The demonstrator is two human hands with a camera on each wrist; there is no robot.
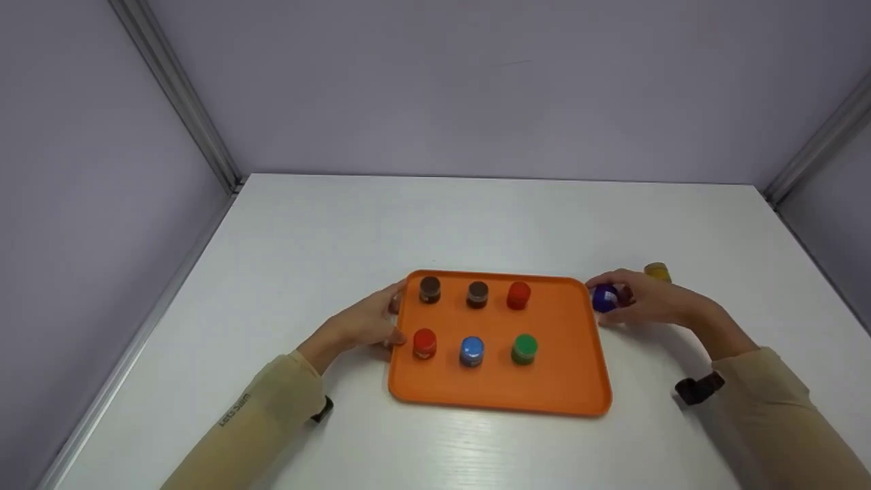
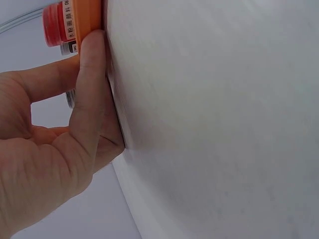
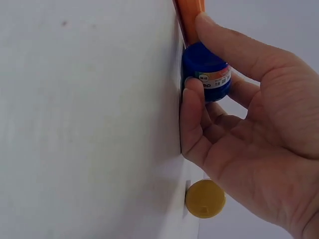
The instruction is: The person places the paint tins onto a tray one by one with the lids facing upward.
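Blue-lidded small round paint jar (image 1: 604,298) sits on the white bench (image 1: 476,218) just off the tray's upper right corner, at about two o'clock from the tray's middle; the right hand (image 1: 650,303) has its grip closed around it, thumb on one side and curled fingers (image 3: 192,117) on the other, as the right wrist view shows plainly (a colour-striped label runs round the jar's body); the jar touches or nearly touches the rim of the flat orange plastic tray (image 1: 500,388). Beyond the right hand, at roughly one o'clock from it, a small yellow-lidded jar (image 1: 657,271) stands alone on the bench, apart from the tray.

The left hand (image 1: 364,325) rests against the tray's left edge at nine o'clock; its grip is narrow, with the thumb (image 2: 89,89) pressed on the rim and the other fingers lying along the side of the tray; whether they curl under the rim I cannot tell.

Six jars stand upright on the tray in two rows; far row, left to right: a brown-lidded jar (image 1: 429,288), a second brown-lidded jar (image 1: 478,294), an orange-red-lidded jar (image 1: 518,295); near row: a red-lidded jar (image 1: 424,342), a light-blue-lidded jar (image 1: 471,350), a green-lidded jar (image 1: 524,348). Pale sleeves cover both forearms; grey walls close in the bench on three sides.
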